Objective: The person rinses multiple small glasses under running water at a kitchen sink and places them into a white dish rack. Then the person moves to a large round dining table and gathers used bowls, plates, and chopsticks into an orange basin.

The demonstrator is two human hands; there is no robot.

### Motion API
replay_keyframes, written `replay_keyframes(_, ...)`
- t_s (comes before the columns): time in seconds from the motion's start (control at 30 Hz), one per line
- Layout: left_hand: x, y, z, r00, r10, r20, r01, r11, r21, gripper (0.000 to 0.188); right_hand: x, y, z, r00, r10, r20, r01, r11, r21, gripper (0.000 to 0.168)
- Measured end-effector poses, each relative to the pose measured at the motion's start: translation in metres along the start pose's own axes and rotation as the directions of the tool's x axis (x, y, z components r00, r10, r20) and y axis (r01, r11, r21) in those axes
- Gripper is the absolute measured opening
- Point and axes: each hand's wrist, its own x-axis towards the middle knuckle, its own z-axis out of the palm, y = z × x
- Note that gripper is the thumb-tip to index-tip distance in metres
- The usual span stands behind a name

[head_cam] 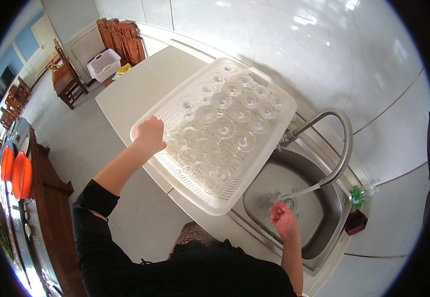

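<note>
A white plastic basket with perforated sides rests on the counter, overlapping the sink's edge. Several clear stemmed glasses stand upside down in its far half, their round feet upward. More clear glassware lies in the near half. At the basket's left rim is my left hand, fingers curled inward; what is inside its grasp is hidden. My right hand hangs over the stainless steel sink, empty, with loosely bent fingers apart. Beside it, water runs from the curved metal faucet.
A green bottle and a dark red container sit at the sink's right corner. Tiled wall rises behind the faucet. Leftward are a wooden table with orange basins, a wooden chair and a white tub.
</note>
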Motion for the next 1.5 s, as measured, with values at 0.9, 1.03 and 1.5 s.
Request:
replay_keyframes(0.9, 0.007, -0.007, 0.028, 0.997, 0.061, -0.045, -0.068, 0.982, -0.176, 0.042, 0.025, -0.008, -0.02, 0.995, 0.02, -0.099, -0.026, 0.998, -0.054, 0.029)
replay_keyframes(1.03, 0.001, -0.004, 0.023, 0.995, 0.022, -0.095, -0.041, 0.98, -0.197, 0.045, 0.028, -0.006, -0.012, 0.994, 0.046, -0.104, -0.054, 0.996, -0.076, 0.027)
replay_keyframes(1.5, -0.052, 0.057, -0.044, 0.807, 0.172, -0.565, -0.457, 0.788, -0.414, 0.024, 0.064, -0.04, -0.049, 0.997, -0.015, 0.078, 0.028, 0.984, -0.174, 0.022)
